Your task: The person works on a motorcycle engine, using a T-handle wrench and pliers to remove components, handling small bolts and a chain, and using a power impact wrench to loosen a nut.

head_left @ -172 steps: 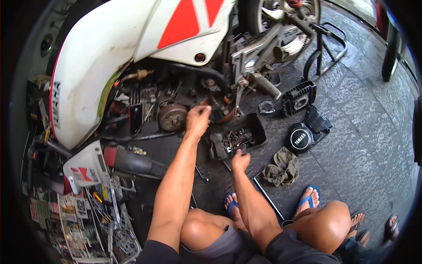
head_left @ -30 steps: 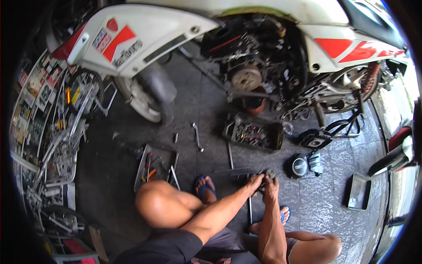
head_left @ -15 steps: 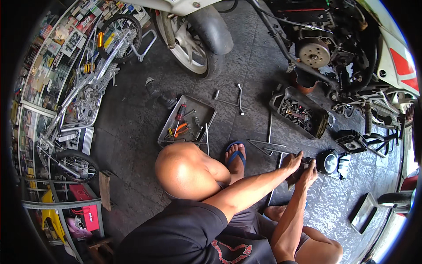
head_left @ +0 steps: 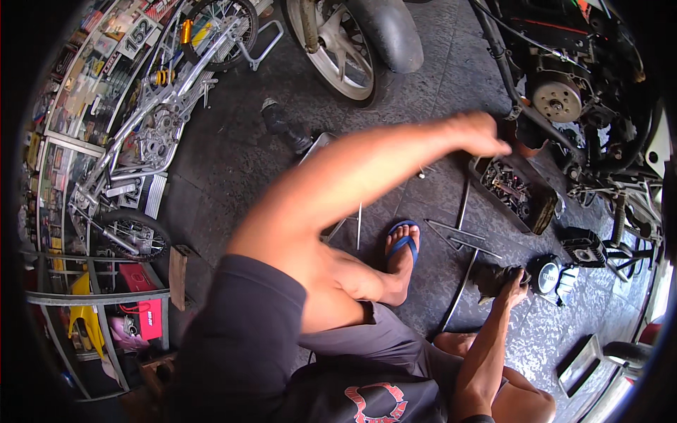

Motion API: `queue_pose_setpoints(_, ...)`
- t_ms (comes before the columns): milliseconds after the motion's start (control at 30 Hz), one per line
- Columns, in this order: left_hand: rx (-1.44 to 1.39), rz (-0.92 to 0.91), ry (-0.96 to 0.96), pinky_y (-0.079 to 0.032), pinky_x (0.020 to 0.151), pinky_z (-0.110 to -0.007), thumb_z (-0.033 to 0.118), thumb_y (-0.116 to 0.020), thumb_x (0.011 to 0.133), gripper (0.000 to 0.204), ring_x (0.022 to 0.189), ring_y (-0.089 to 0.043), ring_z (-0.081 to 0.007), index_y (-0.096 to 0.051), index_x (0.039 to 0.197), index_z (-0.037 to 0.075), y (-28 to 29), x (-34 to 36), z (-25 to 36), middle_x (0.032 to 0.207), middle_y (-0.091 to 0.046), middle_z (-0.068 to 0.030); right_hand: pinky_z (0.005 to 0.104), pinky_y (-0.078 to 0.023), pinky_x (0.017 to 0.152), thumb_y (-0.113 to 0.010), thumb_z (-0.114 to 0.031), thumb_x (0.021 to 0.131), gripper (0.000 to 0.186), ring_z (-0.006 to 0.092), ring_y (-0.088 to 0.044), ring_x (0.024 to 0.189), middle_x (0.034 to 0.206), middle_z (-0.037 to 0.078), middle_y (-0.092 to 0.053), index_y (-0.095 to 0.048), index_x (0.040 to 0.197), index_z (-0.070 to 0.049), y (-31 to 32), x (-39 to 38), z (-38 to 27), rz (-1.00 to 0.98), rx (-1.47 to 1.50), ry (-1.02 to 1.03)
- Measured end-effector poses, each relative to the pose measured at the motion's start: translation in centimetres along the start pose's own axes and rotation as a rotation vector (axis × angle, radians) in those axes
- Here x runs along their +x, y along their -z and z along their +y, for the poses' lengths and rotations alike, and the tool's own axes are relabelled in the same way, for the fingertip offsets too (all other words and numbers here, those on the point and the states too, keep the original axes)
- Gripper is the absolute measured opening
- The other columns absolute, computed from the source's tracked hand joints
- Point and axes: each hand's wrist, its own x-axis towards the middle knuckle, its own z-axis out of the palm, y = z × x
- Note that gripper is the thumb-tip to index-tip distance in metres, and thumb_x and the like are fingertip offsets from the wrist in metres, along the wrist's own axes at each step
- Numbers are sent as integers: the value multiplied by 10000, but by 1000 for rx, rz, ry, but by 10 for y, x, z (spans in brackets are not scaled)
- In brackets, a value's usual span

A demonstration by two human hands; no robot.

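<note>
Rag [head_left: 488, 281] stays at right hand [head_left: 515, 289]; left hand [head_left: 476, 134] nears bin [head_left: 541, 213].

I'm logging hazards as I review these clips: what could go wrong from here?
The left hand, blurred, is near the open tray of loose small parts; a brush against the tray could scatter them. Long metal rods lie on the floor between the sandalled foot and the right hand; a step might catch one. The right hand is close to the round cover, which it could knock.
</note>
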Motion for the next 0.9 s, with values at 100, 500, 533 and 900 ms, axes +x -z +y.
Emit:
queue_pose_setpoints(100, 193, -42, 72, -508, 749, -474, 497, -573, 893, 554, 847, -671, -379, -706, 882, -41, 33, -36, -110, 880, -678, -255, 387, -493, 846, -642, -452, 895, 509, 291, -662, 912, 1036, 166, -703, -665, 1130, -1, -11, -8, 4, -89, 39, -15)
queue_pose_setpoints(500, -2, 30, 866, -509, 907, -463, 180, -655, 764, 334, 1058, -632, -364, -657, 1080, 72, -154, -242, -311, 1106, -664, -210, 392, -489, 872, -634, -454, 894, 561, 309, -657, 973, 1087, 213, -682, -640, 1154, 44, 5, 12, 13, -75, -238, 29)
queue_pose_setpoints(533, 106, 91, 771, -503, 920, -469, 188, -660, 764, 491, 1086, -614, -383, -569, 1240, 109, -164, -246, -308, 1171, -639, -204, 394, -492, 870, -643, -455, 887, 567, 316, -658, 982, 1091, 223, -680, -641, 1150, 47, 8, 18, 19, -23, -186, 25)
queue_pose_setpoints(900, -103, 811, 744, -509, 720, -449, 117, -602, 826, 192, 771, -671, -351, -600, 965, -15, -130, -277, -322, 829, -672, -204, 502, -426, 973, -682, -341, 832, 520, 437, -508, 1134, 1241, 252, -507, -541, 1220, -24, -3, -44, -44, 181, -405, 215)
